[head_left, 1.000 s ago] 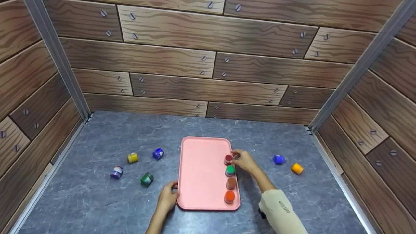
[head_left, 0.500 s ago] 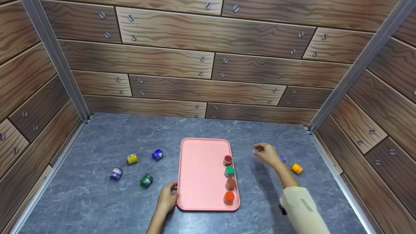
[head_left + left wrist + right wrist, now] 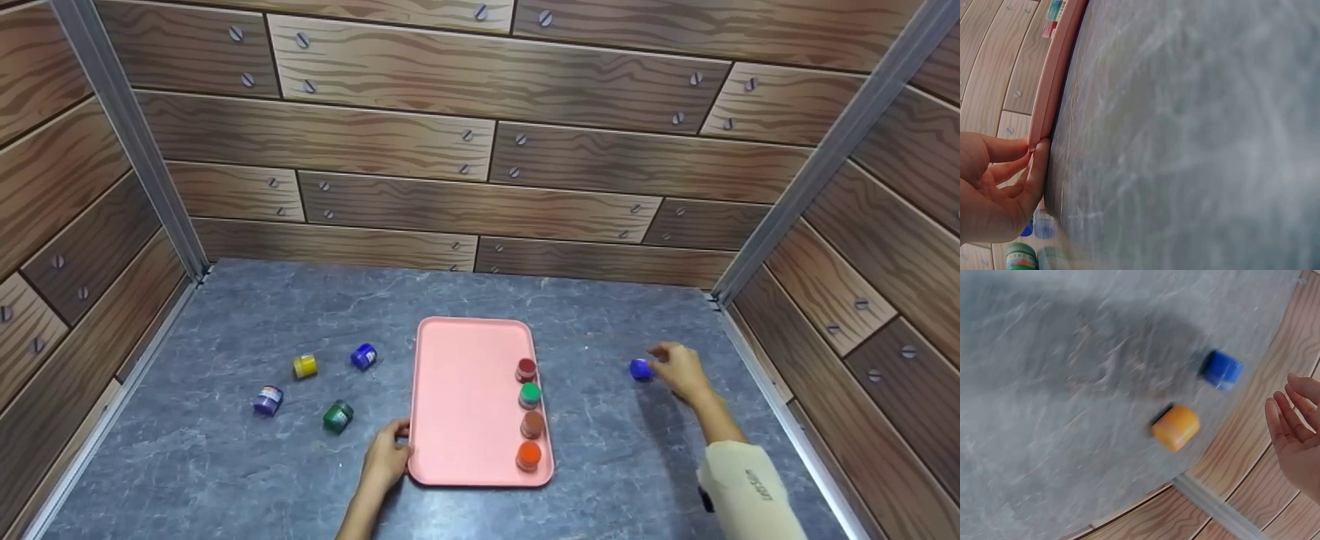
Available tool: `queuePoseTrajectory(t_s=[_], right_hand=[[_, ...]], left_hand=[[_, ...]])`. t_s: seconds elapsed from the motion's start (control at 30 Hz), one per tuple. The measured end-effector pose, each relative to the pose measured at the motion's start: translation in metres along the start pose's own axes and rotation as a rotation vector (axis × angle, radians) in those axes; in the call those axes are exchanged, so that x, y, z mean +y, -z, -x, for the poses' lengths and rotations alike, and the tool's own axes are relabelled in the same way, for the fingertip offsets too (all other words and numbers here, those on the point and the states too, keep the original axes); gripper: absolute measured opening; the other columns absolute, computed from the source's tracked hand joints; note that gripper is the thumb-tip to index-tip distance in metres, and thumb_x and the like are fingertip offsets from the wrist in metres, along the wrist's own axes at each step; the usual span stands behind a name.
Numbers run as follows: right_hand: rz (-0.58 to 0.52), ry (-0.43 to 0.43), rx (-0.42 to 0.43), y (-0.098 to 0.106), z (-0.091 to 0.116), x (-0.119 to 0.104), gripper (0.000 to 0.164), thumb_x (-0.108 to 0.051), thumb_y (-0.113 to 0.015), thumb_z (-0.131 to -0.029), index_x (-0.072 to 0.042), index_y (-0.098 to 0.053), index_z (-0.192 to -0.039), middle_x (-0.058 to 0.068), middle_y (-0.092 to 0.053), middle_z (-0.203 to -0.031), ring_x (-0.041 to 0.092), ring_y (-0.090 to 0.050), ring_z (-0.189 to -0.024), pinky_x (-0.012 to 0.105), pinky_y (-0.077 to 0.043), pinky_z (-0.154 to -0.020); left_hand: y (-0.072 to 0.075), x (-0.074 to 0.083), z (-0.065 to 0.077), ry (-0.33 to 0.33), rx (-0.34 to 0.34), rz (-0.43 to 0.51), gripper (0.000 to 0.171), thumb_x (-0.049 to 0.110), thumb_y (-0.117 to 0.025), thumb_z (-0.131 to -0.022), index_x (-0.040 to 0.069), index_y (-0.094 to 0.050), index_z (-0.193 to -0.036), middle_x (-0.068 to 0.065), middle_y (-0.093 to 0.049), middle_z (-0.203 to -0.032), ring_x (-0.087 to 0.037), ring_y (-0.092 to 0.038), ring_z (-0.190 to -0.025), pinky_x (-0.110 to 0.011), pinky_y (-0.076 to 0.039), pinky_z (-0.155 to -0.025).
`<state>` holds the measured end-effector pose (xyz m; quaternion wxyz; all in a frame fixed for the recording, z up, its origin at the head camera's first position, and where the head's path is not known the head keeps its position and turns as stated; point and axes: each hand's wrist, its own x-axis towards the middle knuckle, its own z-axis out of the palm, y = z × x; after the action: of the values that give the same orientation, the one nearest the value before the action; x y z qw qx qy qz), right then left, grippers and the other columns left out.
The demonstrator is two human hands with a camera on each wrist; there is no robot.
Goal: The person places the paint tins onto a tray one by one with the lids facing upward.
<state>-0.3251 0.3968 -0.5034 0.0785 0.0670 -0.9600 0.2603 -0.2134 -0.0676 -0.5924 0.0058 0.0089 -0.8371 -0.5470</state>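
My left hand (image 3: 386, 456) pinches the left rim of a pink tray (image 3: 469, 397). In the left wrist view, its thumb and fingers (image 3: 1040, 169) close on the tray's edge from both sides. Along the tray's right side stand a dark red paint jar (image 3: 526, 370), a green-lidded one (image 3: 529, 394), a brown one (image 3: 532, 424) and an orange-red one (image 3: 528, 455). My right hand (image 3: 679, 371) hovers by a blue paint jar (image 3: 640, 369) on its side, overlapping it. Its fingers are parted and hold nothing in the right wrist view. A yellow-orange jar (image 3: 1176, 427) lies nearby, hidden in the head view by that hand.
Left of the tray lie a yellow jar (image 3: 305, 367), a blue jar (image 3: 364, 357), a purple jar (image 3: 268, 401) and a dark green jar (image 3: 338, 416). Wood-patterned walls (image 3: 390, 142) with metal corner posts (image 3: 795, 172) enclose the grey marbled tabletop (image 3: 300, 300) on three sides.
My right hand has left the dark red jar, which stays on the tray, and moved right to the blue jar. The left hand keeps its place at the tray rim.
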Motion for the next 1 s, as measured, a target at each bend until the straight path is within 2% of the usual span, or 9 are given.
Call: queuePoseTrajectory(t_s=[0.27,0.43,0.53,0.7,0.83,1.0], right_hand=[[0.158,-0.097,-0.011,0.006,0.014,0.025,0.022,-0.001,-0.060,-0.077,0.013,-0.060,-0.093,0.030,-0.059,-0.094,0.047,-0.053,-0.090,0.053,-0.044,-0.076],[0.232,-0.128,0.044,0.001,0.021,0.038,0.027,-0.002,-0.059,-0.072,0.014,-0.058,-0.094,0.030,-0.054,-0.089,0.049,-0.052,-0.086,0.055,-0.043,-0.072],[0.275,-0.150,0.071,-0.004,0.026,0.044,0.031,-0.004,-0.059,-0.073,0.014,-0.059,-0.098,0.031,-0.052,-0.090,0.051,-0.050,-0.087,0.056,-0.043,-0.072],[0.342,-0.189,0.026,-0.008,0.032,0.049,0.025,-0.004,-0.058,-0.078,0.014,-0.058,-0.095,0.030,-0.048,-0.092,0.051,-0.047,-0.089,0.059,-0.043,-0.071],[0.339,-0.172,0.022,-0.010,0.034,0.050,0.021,-0.003,-0.059,-0.077,0.013,-0.057,-0.091,0.030,-0.047,-0.091,0.050,-0.046,-0.089,0.060,-0.043,-0.070],[0.311,-0.124,0.081,-0.013,0.034,0.052,0.020,0.001,-0.058,-0.074,0.012,-0.058,-0.091,0.029,-0.052,-0.089,0.050,-0.047,-0.088,0.059,-0.042,-0.071]], left_hand=[[0.001,0.001,0.001,-0.004,0.002,-0.007,0.038,-0.011,-0.054,-0.074,-0.012,-0.054,-0.112,-0.018,-0.060,-0.096,-0.022,-0.062,-0.073,-0.028,-0.049,-0.050],[0.001,0.002,0.000,-0.016,0.008,-0.019,0.039,-0.012,-0.054,-0.073,-0.012,-0.054,-0.112,-0.018,-0.061,-0.095,-0.022,-0.061,-0.072,-0.029,-0.049,-0.053],[0.001,0.002,0.000,-0.029,0.014,-0.028,0.038,-0.011,-0.055,-0.073,-0.012,-0.055,-0.111,-0.017,-0.061,-0.095,-0.021,-0.060,-0.071,-0.029,-0.049,-0.055],[0.001,0.002,0.000,-0.047,0.011,-0.026,0.036,-0.012,-0.055,-0.073,-0.013,-0.055,-0.109,-0.018,-0.061,-0.093,-0.021,-0.060,-0.069,-0.029,-0.049,-0.052],[0.001,0.002,0.000,-0.040,0.003,-0.018,0.036,-0.012,-0.055,-0.074,-0.013,-0.055,-0.109,-0.018,-0.060,-0.094,-0.022,-0.061,-0.071,-0.028,-0.049,-0.051],[0.001,0.001,0.000,-0.031,0.003,-0.008,0.037,-0.012,-0.054,-0.074,-0.013,-0.054,-0.111,-0.018,-0.061,-0.095,-0.022,-0.061,-0.072,-0.028,-0.049,-0.051]])
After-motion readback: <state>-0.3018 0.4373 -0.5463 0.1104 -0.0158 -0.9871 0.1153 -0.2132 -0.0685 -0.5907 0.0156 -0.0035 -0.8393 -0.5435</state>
